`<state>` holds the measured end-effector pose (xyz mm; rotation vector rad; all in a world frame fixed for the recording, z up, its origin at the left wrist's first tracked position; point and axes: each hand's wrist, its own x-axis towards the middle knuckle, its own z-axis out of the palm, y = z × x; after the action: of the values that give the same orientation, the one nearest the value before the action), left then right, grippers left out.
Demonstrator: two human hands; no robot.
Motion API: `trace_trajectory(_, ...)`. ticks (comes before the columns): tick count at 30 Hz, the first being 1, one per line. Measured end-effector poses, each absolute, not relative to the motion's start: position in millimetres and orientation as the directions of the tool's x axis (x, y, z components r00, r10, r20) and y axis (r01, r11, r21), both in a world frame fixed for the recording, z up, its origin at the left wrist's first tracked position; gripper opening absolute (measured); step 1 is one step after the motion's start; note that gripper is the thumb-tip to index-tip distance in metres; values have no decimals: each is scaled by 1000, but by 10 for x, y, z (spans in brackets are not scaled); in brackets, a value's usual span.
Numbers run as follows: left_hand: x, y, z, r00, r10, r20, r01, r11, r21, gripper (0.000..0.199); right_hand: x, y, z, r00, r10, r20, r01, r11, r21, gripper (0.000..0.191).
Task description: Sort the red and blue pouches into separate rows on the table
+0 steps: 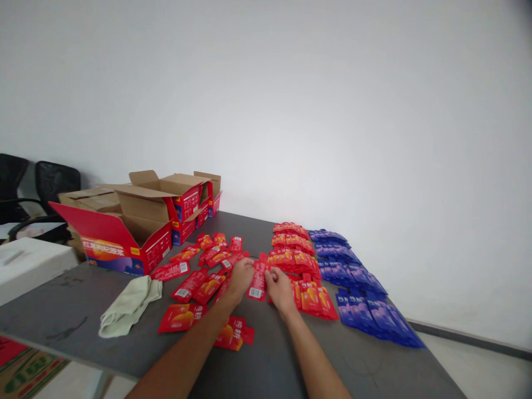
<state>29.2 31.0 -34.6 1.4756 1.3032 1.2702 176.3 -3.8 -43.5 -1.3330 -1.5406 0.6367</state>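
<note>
Black chairs [57, 178], pale cloth [129, 307].

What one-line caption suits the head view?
Left hand and right hand hold a red pouch beside rows of red pouches.

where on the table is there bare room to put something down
Bare grey table lies left of the folded pale green cloth, near you between your forearms, and on the near side of the rows of flat blue pouches. It's crowded left of your left hand, with scattered flat red pouches, and past your right hand, with rows of red and blue.
</note>
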Motion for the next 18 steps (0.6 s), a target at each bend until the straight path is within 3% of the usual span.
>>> trace_trajectory(5,557,282,-395,121,977,173,-65,-166,984,22,2006,-117,-394,145,937,317,318,259,-912,43)
trace_trajectory(13,840,330,-497,55,969,241,-32,-240,970,23,2193,-217,-476,194,945,262,199,223,-954,43)
trace_trajectory(18,909,228,-507,159,972,171,-203,-137,969,32,2274,-206,-543,286,913,290,240,225,-944,43)
